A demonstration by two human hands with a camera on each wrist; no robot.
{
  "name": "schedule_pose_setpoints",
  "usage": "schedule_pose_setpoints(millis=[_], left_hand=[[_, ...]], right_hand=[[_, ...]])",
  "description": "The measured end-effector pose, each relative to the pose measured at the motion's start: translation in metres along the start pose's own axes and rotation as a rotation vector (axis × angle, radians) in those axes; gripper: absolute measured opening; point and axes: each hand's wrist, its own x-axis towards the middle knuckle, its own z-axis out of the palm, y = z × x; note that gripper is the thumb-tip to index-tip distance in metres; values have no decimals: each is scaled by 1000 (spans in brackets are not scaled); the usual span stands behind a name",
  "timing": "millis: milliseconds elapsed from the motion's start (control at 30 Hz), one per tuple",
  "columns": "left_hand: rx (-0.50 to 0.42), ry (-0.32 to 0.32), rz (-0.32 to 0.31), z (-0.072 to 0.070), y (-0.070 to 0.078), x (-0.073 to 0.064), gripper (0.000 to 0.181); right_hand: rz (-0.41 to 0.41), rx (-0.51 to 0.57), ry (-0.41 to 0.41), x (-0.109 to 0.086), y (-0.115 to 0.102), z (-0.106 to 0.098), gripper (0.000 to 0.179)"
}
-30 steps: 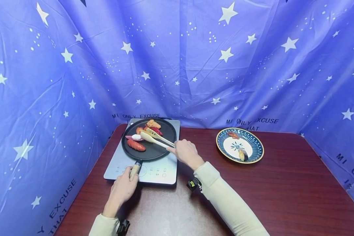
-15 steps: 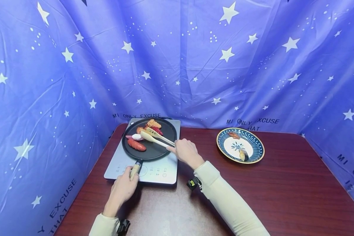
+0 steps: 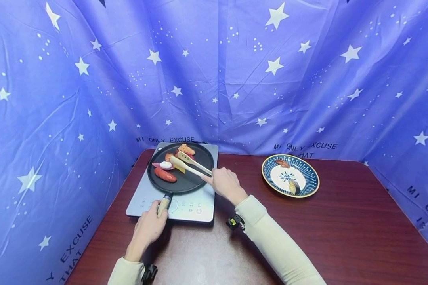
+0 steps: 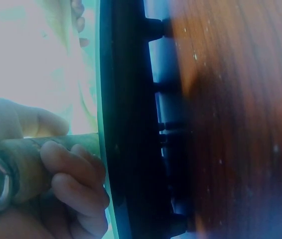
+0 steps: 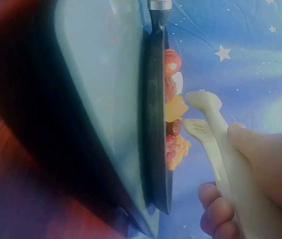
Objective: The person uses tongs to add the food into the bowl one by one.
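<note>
My left hand (image 3: 150, 223) grips the wooden handle (image 4: 26, 164) of a flat black frying pan (image 3: 194, 184), its fingers curled round it. In my right hand (image 3: 228, 184) is a pair of cream tongs (image 5: 215, 129), held over the pan with their tips spread apart. A yellow piece of food (image 5: 176, 108) lies in the pan just below the tips, partly hidden by one tong arm in the head view. Around it lie a scored red sausage (image 3: 165, 175), a pink-and-white piece (image 3: 165, 165), an orange piece (image 3: 169, 157) and a golden fried piece (image 3: 186, 149).
The pan sits on a silver induction cooker (image 3: 139, 202) at the table's left. To the right, a blue-and-white patterned plate (image 3: 308, 174) holds a brown piece (image 3: 282, 163) and a dark, mussel-like piece (image 3: 294, 187). A starry blue curtain (image 3: 235, 79) encloses the wooden table (image 3: 342, 221).
The tongs' tips have spread, the far arm shifting away from the near one. The yellow piece now shows below the near arm. My left hand and the pan have stayed put.
</note>
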Motion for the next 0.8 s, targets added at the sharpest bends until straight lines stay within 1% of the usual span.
schedule_pose_setpoints(millis=[167, 333, 500, 800], left_hand=[[4, -2, -3, 0, 0, 0, 39], [11, -8, -7, 0, 0, 0, 39], [13, -11, -4, -1, 0, 0, 41], [5, -10, -3, -1, 1, 0, 41]], right_hand=[[10, 14, 15, -3, 3, -6, 46], [15, 30, 50, -10, 14, -13, 45], [21, 36, 101, -16, 33, -19, 45], [15, 10, 130, -27, 71, -37, 43]])
